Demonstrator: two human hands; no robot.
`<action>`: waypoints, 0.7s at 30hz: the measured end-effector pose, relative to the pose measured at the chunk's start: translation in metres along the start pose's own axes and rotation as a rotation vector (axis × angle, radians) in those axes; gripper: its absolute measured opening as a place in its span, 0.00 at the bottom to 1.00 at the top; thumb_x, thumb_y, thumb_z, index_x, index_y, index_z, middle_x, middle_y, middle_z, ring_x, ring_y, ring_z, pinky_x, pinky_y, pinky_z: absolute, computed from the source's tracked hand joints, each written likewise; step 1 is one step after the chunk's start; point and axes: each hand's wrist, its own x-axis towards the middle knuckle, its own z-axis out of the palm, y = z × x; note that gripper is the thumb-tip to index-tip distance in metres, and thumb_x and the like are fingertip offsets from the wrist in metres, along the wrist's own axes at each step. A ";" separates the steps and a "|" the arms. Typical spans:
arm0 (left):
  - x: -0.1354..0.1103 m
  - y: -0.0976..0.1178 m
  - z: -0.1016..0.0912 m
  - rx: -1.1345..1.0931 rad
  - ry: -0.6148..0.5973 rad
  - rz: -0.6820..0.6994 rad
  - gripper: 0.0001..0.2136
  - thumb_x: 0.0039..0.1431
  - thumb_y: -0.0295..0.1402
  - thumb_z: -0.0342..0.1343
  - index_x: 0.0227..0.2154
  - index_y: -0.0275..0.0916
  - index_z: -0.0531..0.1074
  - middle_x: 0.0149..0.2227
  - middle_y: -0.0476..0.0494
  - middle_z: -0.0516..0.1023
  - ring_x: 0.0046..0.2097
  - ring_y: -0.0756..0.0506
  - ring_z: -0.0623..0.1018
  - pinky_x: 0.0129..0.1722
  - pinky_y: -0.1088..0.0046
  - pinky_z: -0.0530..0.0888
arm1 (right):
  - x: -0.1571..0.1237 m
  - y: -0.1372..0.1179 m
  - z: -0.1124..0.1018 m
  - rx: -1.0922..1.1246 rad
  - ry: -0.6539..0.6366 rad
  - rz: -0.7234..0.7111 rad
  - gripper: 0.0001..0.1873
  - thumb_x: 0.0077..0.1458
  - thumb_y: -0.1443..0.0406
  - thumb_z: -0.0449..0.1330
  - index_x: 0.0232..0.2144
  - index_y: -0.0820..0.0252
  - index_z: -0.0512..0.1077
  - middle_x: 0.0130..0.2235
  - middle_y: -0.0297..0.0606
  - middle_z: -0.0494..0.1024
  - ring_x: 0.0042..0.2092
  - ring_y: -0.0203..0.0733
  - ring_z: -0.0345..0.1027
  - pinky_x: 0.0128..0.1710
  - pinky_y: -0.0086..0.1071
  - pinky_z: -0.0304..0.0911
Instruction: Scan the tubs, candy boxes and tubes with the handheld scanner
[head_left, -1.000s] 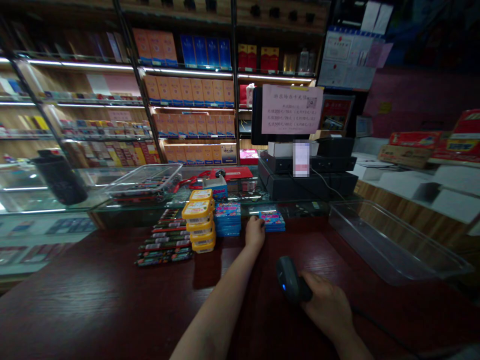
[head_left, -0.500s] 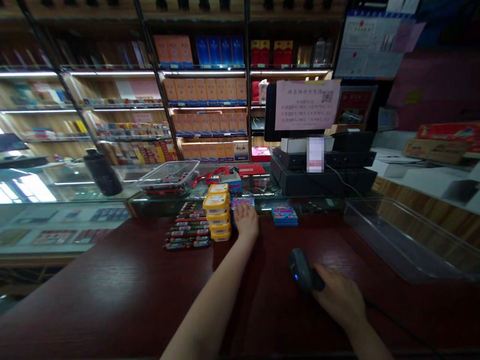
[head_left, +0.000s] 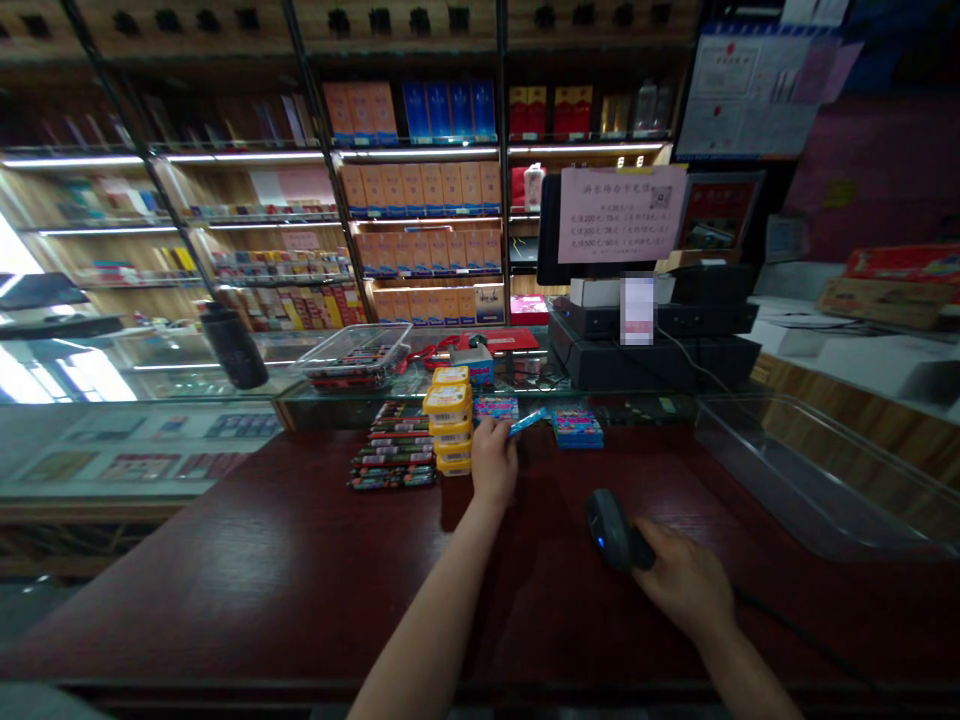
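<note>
"Fingers of the left hand (head_left: 495, 464) pinched what?"

"1 blue packet (head_left: 528, 422), at that hand's 1 o'clock; the right hand (head_left: 686, 582) had its fingers round a scanner (head_left: 609, 530)."

"How much was done?"

"Partway, I judged: a left stack (head_left: 496, 407) stood at the left hand's 12 o'clock, a right stack (head_left: 577, 430) at 2. Which was finished, I couldn't tell."

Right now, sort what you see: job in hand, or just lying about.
Job in hand:
blue packet, in the left grip
handheld scanner, in the right grip
left blue stack and right blue stack
yellow tubs and dark sticks, possibly

Just lying about, it seems:
dark bottle
clear bin at right
flat red item
</note>
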 end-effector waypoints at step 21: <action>-0.060 -0.035 0.026 -1.103 0.223 -0.764 0.12 0.53 0.33 0.57 0.39 0.40 0.63 0.42 0.44 0.72 0.44 0.45 0.76 0.43 0.58 0.77 | 0.005 -0.048 -0.034 0.976 -0.146 0.276 0.20 0.37 0.56 0.65 0.34 0.62 0.74 0.30 0.39 0.80 0.32 0.43 0.73 0.33 0.33 0.67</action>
